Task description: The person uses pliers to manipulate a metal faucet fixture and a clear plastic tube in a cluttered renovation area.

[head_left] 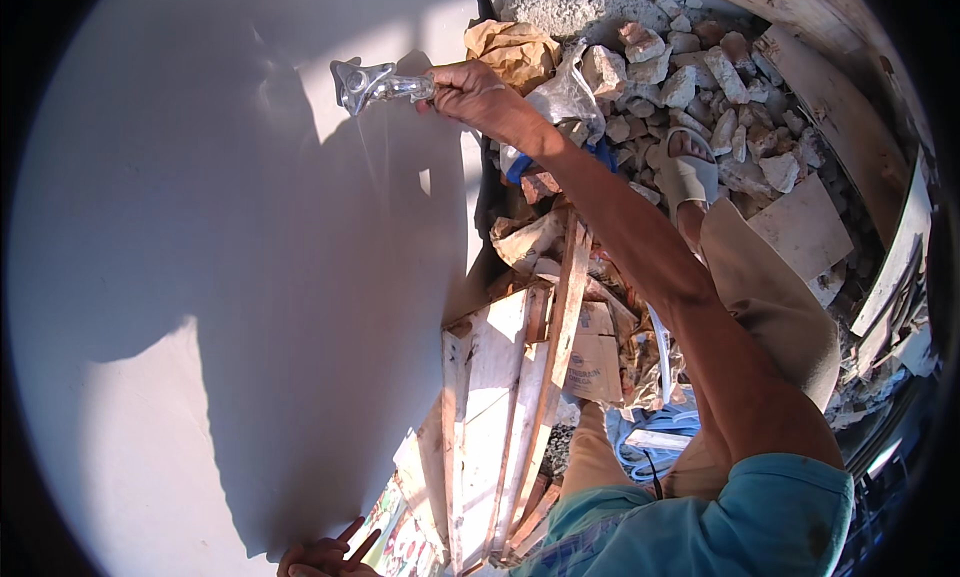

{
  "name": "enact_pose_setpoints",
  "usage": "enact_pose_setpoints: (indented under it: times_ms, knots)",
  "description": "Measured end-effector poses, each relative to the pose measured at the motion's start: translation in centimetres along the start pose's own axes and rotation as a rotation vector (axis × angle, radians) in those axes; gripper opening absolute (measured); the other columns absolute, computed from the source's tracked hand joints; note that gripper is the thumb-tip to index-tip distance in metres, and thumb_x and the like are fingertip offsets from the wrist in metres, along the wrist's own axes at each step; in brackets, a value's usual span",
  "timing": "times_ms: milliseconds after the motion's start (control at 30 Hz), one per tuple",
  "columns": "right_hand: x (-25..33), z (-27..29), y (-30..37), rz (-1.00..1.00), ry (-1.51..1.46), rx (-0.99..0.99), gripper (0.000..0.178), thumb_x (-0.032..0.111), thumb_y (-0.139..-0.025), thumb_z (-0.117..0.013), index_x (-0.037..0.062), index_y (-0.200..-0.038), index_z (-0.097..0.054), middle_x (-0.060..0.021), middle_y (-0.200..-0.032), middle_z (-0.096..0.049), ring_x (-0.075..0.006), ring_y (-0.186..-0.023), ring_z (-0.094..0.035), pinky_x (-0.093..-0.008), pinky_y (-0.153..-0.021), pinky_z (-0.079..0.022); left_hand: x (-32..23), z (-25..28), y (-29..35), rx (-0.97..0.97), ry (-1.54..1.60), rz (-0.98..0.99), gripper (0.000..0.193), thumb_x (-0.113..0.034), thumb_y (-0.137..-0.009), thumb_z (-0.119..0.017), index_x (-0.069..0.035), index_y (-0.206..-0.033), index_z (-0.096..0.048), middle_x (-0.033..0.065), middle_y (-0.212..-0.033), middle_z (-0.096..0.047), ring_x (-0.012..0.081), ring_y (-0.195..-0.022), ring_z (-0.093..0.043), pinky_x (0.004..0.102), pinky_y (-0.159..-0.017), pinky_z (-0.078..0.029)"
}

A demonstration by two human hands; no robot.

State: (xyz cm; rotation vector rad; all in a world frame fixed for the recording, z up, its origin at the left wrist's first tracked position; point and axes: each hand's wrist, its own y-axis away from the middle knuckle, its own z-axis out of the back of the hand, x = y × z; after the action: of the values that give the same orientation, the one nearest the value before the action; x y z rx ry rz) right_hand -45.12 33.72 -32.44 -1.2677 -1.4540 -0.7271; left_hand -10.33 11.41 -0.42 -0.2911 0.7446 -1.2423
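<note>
My right hand is closed around the handle end of a shiny silver metal tool with a broad, angular head; its exact kind I cannot make out. The tool is over a large smooth light-grey panel, its head toward the left. Whether it touches the panel I cannot tell. At the lower edge my left hand shows in part, fingers stretched apart, beside the panel's lower end. Nothing shows in it.
Broken rubble lies at the far right, with my sandalled foot on it. Beside the panel are crumpled brown paper, a clear plastic bag, long wooden boards and a cardboard box. Blue tubing lies near my legs.
</note>
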Motion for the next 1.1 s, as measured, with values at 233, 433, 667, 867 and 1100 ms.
enact_pose_setpoints:
  times_ms: [233, 433, 667, 867, 1100]
  knots:
    - [-0.2, -1.8, 0.8, 0.055, 0.260, -0.250, 0.016, 0.012, -0.093, -0.057, 0.0035, -0.094, -0.071, -0.0071, -0.067, -0.066, -0.0081, -0.059, -0.053, -0.0272, -0.059, -0.048, 0.1, 0.0, 0.2, -0.013, 0.011, 0.180, 0.039, -0.033, -0.105, -0.041, -0.005, -0.080, -0.052, -0.0010, -0.052, -0.049, 0.0113, -0.040, -0.050, 0.0230, -0.035, -0.043]
    - [0.6, -1.5, 1.0, 0.037, 0.194, -0.143, 0.020, 0.010, -0.092, -0.054, 0.0028, -0.097, -0.072, -0.0063, -0.074, -0.068, -0.0099, -0.062, -0.055, -0.0259, -0.060, -0.046, -0.3, 0.7, 1.0, -0.035, -0.057, 0.322, 0.043, -0.039, -0.105, -0.043, -0.005, -0.081, -0.052, -0.0001, -0.054, -0.048, 0.0125, -0.043, -0.051, 0.0250, -0.038, -0.046]
    - [0.5, 0.8, 0.5, -0.176, -0.243, -0.019, 0.023, 0.002, -0.093, -0.048, -0.0019, -0.102, -0.069, -0.0056, -0.080, -0.064, -0.0100, -0.064, -0.053, -0.0206, -0.061, -0.044, -1.0, -0.7, -0.3, -0.010, -0.006, 0.024, 0.044, -0.025, -0.106, -0.039, -0.010, -0.068, -0.053, -0.0042, -0.046, -0.050, 0.0109, -0.038, -0.049, 0.0238, -0.039, -0.040]
    - [0.8, 0.3, 1.5, -0.126, 0.106, -0.197, 0.023, 0.002, -0.091, -0.052, 0.0009, -0.108, -0.068, -0.0038, -0.091, -0.067, -0.0085, -0.078, -0.056, -0.0228, -0.072, -0.046, -0.4, -0.5, -0.1, -0.008, 0.080, -0.001, 0.040, -0.025, -0.105, -0.042, -0.005, -0.073, -0.053, -0.0007, -0.048, -0.051, 0.0123, -0.037, -0.048, 0.0240, -0.035, -0.041]
    - [0.5, 0.2, 1.1, -0.105, -0.032, -0.097, 0.014, 0.002, -0.088, -0.054, 0.0013, -0.093, -0.066, 0.0004, -0.081, -0.061, -0.0051, -0.074, -0.052, -0.0236, -0.070, -0.046, -0.2, -0.7, 0.0, -0.027, 0.176, 0.008, 0.034, -0.021, -0.104, -0.045, 0.000, -0.078, -0.053, 0.0030, -0.052, -0.053, 0.0130, -0.038, -0.051, 0.0232, -0.032, -0.044]
